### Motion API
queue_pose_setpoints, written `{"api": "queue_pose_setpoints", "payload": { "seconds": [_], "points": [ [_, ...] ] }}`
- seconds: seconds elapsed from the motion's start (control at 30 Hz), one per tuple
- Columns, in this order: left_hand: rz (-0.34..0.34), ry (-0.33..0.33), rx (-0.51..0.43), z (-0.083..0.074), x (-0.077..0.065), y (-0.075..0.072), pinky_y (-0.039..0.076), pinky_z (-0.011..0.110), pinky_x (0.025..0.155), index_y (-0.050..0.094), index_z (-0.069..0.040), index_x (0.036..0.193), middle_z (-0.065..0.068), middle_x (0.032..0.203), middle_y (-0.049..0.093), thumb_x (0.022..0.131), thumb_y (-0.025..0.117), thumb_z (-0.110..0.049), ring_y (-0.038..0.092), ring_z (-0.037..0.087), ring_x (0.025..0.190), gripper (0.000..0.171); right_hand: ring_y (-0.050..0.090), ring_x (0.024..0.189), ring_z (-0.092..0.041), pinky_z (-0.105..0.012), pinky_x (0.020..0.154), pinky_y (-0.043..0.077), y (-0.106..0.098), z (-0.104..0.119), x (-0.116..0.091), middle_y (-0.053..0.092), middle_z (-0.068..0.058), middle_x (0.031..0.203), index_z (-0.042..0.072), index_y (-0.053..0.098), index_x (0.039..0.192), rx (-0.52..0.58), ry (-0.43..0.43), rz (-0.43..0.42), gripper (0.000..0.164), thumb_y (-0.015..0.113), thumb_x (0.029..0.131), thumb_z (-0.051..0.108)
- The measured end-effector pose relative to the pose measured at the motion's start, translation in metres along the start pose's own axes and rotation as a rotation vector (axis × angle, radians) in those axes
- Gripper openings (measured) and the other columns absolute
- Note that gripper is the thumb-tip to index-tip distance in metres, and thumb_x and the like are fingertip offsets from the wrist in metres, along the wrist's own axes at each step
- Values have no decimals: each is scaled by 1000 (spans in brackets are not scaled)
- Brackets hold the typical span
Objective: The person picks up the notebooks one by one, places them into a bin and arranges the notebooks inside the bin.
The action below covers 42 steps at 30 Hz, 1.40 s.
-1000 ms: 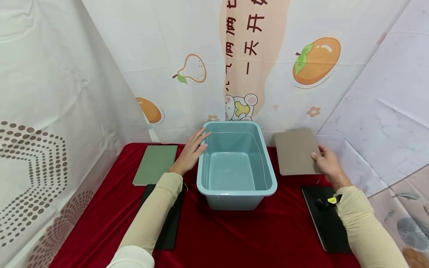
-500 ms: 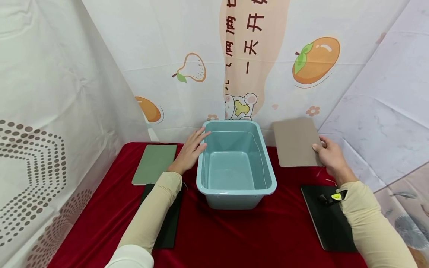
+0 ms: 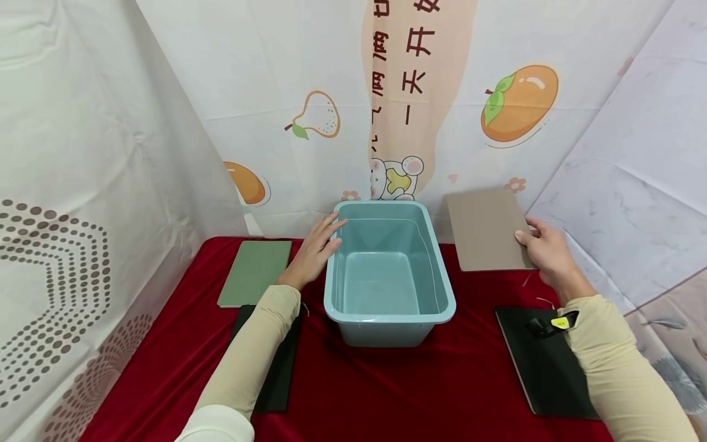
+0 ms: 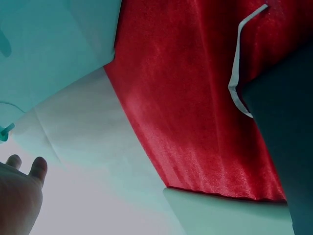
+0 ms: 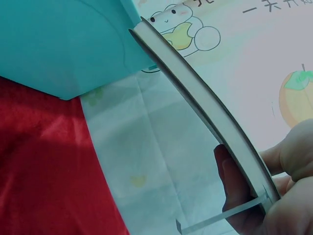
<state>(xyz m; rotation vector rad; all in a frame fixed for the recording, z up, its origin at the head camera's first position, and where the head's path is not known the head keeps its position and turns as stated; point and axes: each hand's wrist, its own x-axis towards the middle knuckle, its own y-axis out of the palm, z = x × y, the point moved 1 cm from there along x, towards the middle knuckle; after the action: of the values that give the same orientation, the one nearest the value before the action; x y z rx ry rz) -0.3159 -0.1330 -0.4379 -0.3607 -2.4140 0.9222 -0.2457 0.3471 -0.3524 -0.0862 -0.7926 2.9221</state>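
Observation:
My right hand pinches a taupe notebook by its right edge, thumb on the cover, at the back right. In the right wrist view the notebook shows its white page edges, slightly bowed, with fingers below and thumb above; a pale ribbon bookmark dangles from it. The blue plastic tub stands in the middle. My left hand lies at its left rim with fingers extended over the edge. Only part of that hand shows in the left wrist view.
A green notebook lies left of the tub. One black notebook is partly under the left forearm, another black notebook partly under the right. Red cloth covers the table; a printed curtain hangs close behind.
My right hand has raised the taupe notebook up and away from the red cloth, toward the curtain, and its far edge has shifted slightly left. The left hand has stayed at the tub rim.

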Motion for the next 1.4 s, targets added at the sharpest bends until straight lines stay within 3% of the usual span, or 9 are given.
{"api": "queue_pose_setpoints", "payload": {
  "seconds": [0.27,0.4,0.53,0.7,1.1,1.4],
  "points": [
    [-6,-5,-33,-1,-1,0,12,63,126,37,-34,158,-7,172,17,110,37,-45,11,36,160,50,62,76,7,-20,68,57,3,15,-3,49,0,115,4,13,164,43,7,7,71,45,108,33],
    [-5,-3,-34,0,-1,1,12,62,126,37,-34,158,-7,172,17,109,35,-51,10,36,160,52,61,77,7,-19,69,57,7,24,-4,49,0,118,6,14,164,58,6,17,71,47,108,33],
    [-3,0,-31,1,-2,1,12,62,126,37,-33,158,-7,172,17,110,37,-44,9,33,161,50,62,78,7,-20,69,57,12,32,-5,50,3,113,6,14,164,76,-10,40,71,47,108,32],
    [-6,6,-33,0,-2,2,11,64,126,38,-28,158,-4,172,18,110,38,-40,10,34,160,50,63,81,6,-21,71,58,20,43,-6,49,0,118,6,11,164,109,-33,74,70,46,109,30],
    [-9,-5,-24,0,-1,1,11,62,126,38,-30,159,-6,172,18,110,41,-34,10,32,161,49,63,81,4,-22,73,57,35,70,-10,49,-4,120,8,11,165,135,-17,131,69,46,108,29],
    [-9,2,-25,0,-1,1,10,64,126,38,-28,159,-4,172,18,109,36,-47,10,35,160,53,65,80,1,-23,72,58,44,81,-9,49,-3,114,6,11,164,186,-13,168,70,49,108,25]
  ]
}}
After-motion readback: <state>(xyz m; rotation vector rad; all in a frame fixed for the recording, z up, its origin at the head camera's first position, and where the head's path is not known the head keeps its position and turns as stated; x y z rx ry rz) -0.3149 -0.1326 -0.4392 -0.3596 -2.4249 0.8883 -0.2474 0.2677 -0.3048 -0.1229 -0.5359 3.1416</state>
